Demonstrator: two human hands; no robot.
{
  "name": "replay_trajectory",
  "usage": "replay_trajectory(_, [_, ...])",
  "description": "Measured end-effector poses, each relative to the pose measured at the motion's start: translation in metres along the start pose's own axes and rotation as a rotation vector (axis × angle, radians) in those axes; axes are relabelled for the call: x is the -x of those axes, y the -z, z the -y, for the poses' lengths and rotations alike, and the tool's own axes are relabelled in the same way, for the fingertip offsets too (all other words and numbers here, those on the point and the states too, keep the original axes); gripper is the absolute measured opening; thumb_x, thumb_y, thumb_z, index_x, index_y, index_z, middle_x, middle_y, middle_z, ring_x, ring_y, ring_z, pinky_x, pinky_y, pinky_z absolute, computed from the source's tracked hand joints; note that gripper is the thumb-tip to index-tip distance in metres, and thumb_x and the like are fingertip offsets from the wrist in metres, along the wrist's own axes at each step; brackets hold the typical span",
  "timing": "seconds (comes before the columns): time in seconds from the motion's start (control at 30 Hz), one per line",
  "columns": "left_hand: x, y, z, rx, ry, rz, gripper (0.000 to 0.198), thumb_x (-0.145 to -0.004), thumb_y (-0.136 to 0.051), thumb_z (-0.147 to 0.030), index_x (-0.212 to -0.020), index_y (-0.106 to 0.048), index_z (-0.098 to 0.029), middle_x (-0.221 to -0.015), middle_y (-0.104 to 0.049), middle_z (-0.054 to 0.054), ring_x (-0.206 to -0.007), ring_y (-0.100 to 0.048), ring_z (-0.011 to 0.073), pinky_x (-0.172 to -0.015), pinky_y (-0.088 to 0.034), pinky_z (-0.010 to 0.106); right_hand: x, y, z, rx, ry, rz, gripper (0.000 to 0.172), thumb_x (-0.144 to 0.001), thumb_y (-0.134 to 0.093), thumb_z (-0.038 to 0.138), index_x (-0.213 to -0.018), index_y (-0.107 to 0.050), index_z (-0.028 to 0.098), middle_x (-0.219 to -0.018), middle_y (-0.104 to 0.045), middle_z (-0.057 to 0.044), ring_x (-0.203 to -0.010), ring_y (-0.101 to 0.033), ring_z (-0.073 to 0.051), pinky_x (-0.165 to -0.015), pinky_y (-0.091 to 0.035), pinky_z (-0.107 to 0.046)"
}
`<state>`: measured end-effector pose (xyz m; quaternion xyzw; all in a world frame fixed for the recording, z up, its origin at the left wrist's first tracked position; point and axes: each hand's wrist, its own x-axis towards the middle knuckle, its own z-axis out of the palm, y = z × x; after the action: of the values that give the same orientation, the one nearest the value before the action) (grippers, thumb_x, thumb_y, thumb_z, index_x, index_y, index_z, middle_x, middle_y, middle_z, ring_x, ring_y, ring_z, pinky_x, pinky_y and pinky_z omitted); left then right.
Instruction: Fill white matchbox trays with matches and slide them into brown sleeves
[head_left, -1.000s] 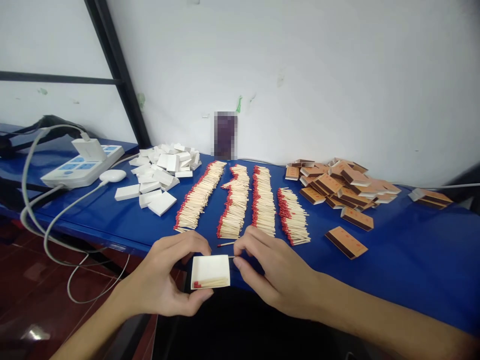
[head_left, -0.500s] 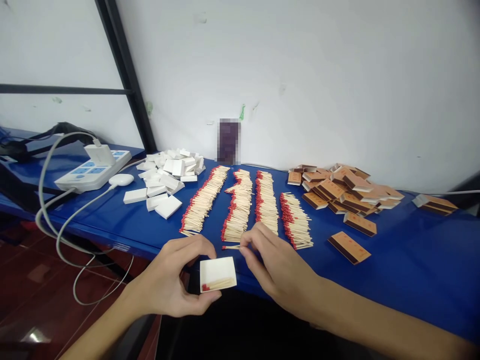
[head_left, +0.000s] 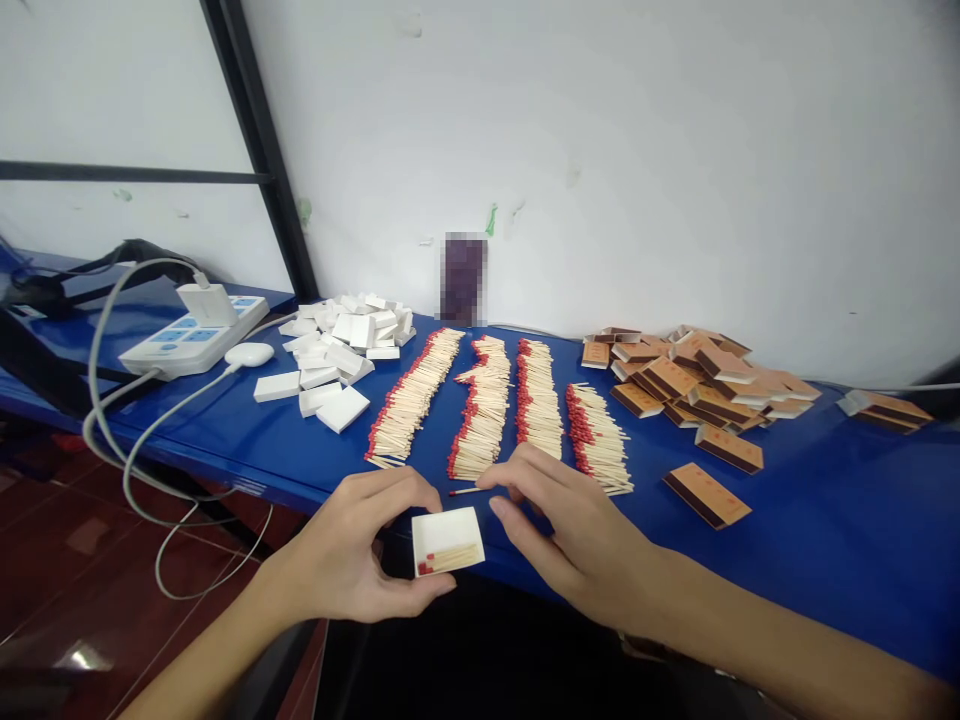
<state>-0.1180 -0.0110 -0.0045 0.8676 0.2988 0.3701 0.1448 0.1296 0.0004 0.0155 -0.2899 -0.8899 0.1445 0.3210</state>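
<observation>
Several matches are lying along the near side of a white tray, which the left hand is gripping between thumb and fingers by the near edge of the tabletop. The right hand is holding its thumb and forefinger apart, the forefinger ending at 1 lone match near the match rows; contact is not showing clearly. Too much tilt could be spilling the loose matches; a hard squeeze could be buckling the tray's walls.
</observation>
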Motion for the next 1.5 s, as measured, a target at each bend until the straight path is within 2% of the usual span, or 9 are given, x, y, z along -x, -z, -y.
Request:
replay_trajectory(0.17, [0.001, 0.001, 0.001, 0.000, 0.005, -0.006, 0.028, -0.077, -0.079, -0.029, -0.096, -0.060, -0.020, -0.079, -0.065, -0.001, -0.065, -0.060, 0.0137, -0.062, -0.047, 0.024, 0.000, -0.009, -0.010, 0.234, 0.012, 0.027, 0.020, -0.097, -0.047, 0.011, -0.101, -0.065, 0.018, -0.090, -0.061, -0.007, -0.082, -0.057, -0.020, -0.071, -0.047, -0.033])
replay_trajectory(0.4, [0.002, 0.000, 0.002, -0.003, -0.038, 0.002, 0.032, -0.077, -0.079, -0.027, -0.101, -0.059, -0.020, -0.085, -0.066, 0.000, -0.072, -0.061, 0.0143, -0.066, -0.048, 0.024, -0.001, -0.012, -0.008, 0.460, 0.063, 0.029, 0.019, -0.098, -0.049, 0.016, -0.090, -0.066, 0.015, -0.085, -0.060, -0.007, -0.078, -0.054, -0.021, -0.070, -0.042, -0.035])
replay_trajectory(0.6, [0.002, 0.000, 0.000, -0.027, -0.047, 0.002, 0.029, -0.077, -0.077, -0.025, -0.098, -0.059, -0.020, -0.083, -0.065, 0.000, -0.069, -0.060, 0.0143, -0.065, -0.046, 0.025, -0.002, -0.010, -0.006, 0.492, 0.049, 0.085, 0.021, -0.098, -0.045, 0.015, -0.085, -0.061, 0.015, -0.083, -0.060, -0.007, -0.073, -0.050, -0.020, -0.067, -0.036, -0.034])
replay_trajectory(0.73, [0.003, 0.000, 0.001, -0.032, -0.053, 0.006, 0.029, -0.077, -0.076, -0.026, -0.099, -0.059, -0.019, -0.083, -0.064, 0.000, -0.069, -0.059, 0.0151, -0.064, -0.046, 0.026, -0.003, -0.009, -0.007, 0.552, 0.106, 0.127, 0.022, -0.099, -0.045, 0.014, -0.085, -0.061, 0.016, -0.082, -0.060, -0.006, -0.071, -0.048, -0.020, -0.068, -0.033, -0.036])
replay_trajectory(0.83, [0.003, -0.001, 0.002, -0.035, -0.043, 0.013, 0.029, -0.077, -0.076, -0.025, -0.099, -0.059, -0.019, -0.083, -0.064, 0.000, -0.070, -0.059, 0.0151, -0.064, -0.046, 0.026, -0.004, -0.008, -0.005, 0.590, 0.138, 0.033, 0.026, -0.103, -0.040, 0.016, -0.086, -0.060, 0.016, -0.079, -0.060, -0.005, -0.071, -0.046, -0.021, -0.068, -0.031, -0.036])
replay_trajectory(0.93, [0.001, -0.001, 0.001, -0.055, -0.026, 0.002, 0.027, -0.077, -0.076, -0.025, -0.098, -0.059, -0.019, -0.081, -0.063, -0.001, -0.067, -0.058, 0.0138, -0.062, -0.044, 0.025, -0.004, -0.007, 0.001, 0.466, 0.207, -0.087, 0.027, -0.104, -0.038, 0.017, -0.088, -0.059, 0.016, -0.081, -0.061, -0.006, -0.074, -0.047, -0.020, -0.071, -0.034, -0.036])
replay_trajectory(1.07, [0.001, -0.002, 0.000, -0.082, -0.004, 0.004, 0.025, -0.080, -0.076, -0.027, -0.098, -0.059, -0.019, -0.081, -0.063, -0.001, -0.067, -0.057, 0.0135, -0.062, -0.043, 0.025, -0.003, -0.011, 0.009, 0.347, 0.304, -0.071, 0.025, -0.103, -0.040, 0.016, -0.089, -0.060, 0.015, -0.080, -0.061, -0.005, -0.075, -0.046, -0.019, -0.073, -0.034, -0.036])
replay_trajectory(1.27, [0.001, -0.002, 0.001, -0.081, 0.006, 0.007, 0.025, -0.079, -0.076, -0.026, -0.096, -0.059, -0.020, -0.080, -0.061, -0.002, -0.065, -0.054, 0.0124, -0.059, -0.040, 0.024, -0.006, -0.009, 0.008, 0.228, 0.236, -0.058, 0.024, -0.100, -0.044, 0.016, -0.084, -0.061, 0.015, -0.078, -0.060, -0.004, -0.073, -0.045, -0.018, -0.071, -0.034, -0.034])
replay_trajectory(1.5, [0.001, -0.002, 0.002, -0.092, -0.008, -0.010, 0.027, -0.078, -0.076, -0.025, -0.098, -0.059, -0.020, -0.078, -0.060, -0.002, -0.064, -0.053, 0.0124, -0.058, -0.039, 0.023, -0.008, -0.010, -0.010, 0.500, 0.138, -0.060, 0.023, -0.099, -0.048, 0.018, -0.085, -0.066, 0.015, -0.082, -0.062, -0.006, -0.077, -0.051, -0.021, -0.072, -0.035, -0.035])
